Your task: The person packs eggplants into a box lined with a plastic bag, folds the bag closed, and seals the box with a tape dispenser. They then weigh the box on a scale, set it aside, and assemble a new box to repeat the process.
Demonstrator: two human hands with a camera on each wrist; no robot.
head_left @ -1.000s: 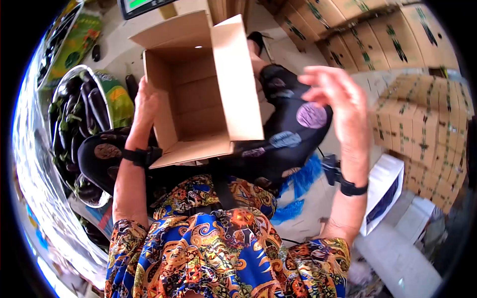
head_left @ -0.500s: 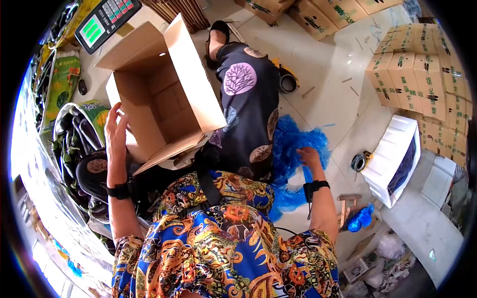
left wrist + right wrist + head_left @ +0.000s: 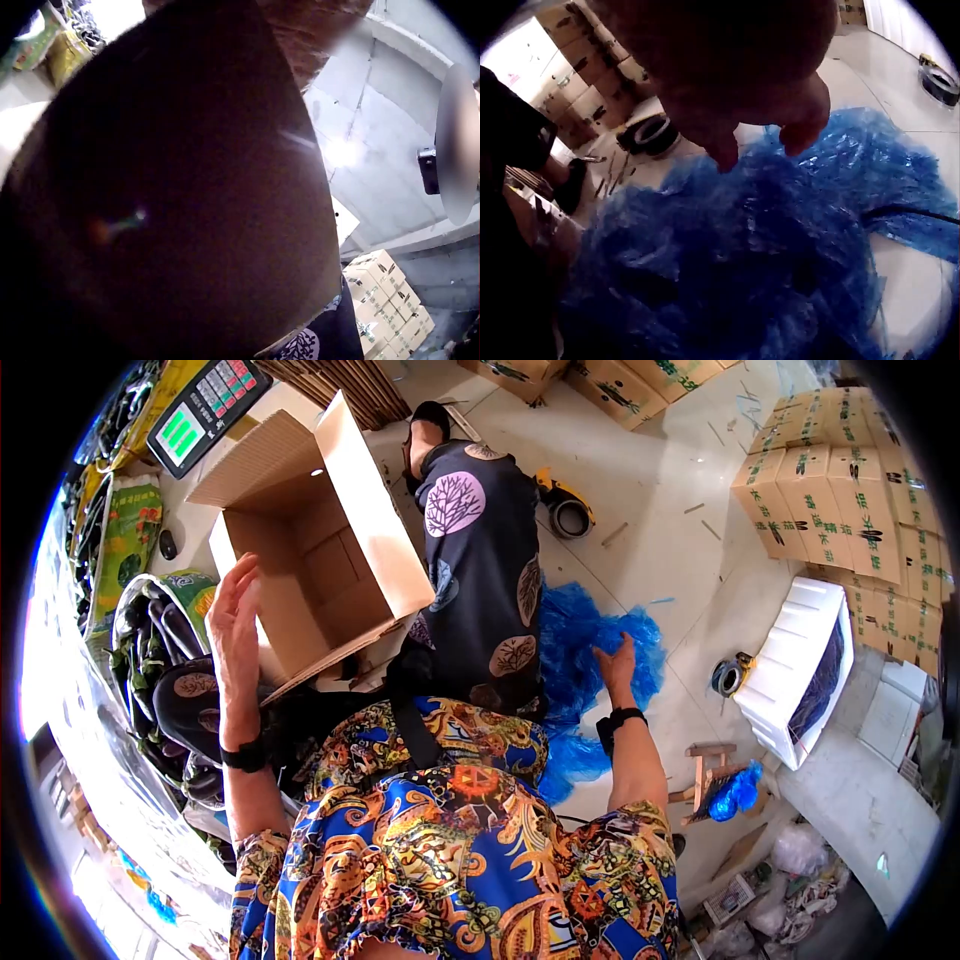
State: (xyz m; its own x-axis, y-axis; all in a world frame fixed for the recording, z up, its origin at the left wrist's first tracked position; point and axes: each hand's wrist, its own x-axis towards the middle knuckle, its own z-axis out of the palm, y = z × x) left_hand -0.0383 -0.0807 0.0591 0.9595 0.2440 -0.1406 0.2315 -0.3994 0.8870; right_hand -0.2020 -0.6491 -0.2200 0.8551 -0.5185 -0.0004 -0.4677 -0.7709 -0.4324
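Note:
An open-topped cardboard box (image 3: 330, 575), flaps raised and nothing inside, tilts at the lap in the head view. My left hand (image 3: 235, 625) lies along its left side, fingers extended upward at the wall. Much of the left wrist view is filled by a dark shaded surface. On the floor to the right is a crumpled heap of blue plastic film (image 3: 580, 650). Over it reaches my right hand (image 3: 615, 665). The right wrist view shows that hand's thumb and fingers spread apart, tips right at the film (image 3: 727, 240).
Bags of eggplants (image 3: 160, 630) stand at the left, with a digital scale (image 3: 195, 420) behind. A tape dispenser (image 3: 570, 515) lies beyond the film. Farther right are a white foam box (image 3: 790, 660), stacked printed cartons (image 3: 830, 500) and a small wooden stool (image 3: 710, 775).
My right hand has come down from its raised place beside the knee to the blue film. The left hand stays at the box. The head view has turned rightward.

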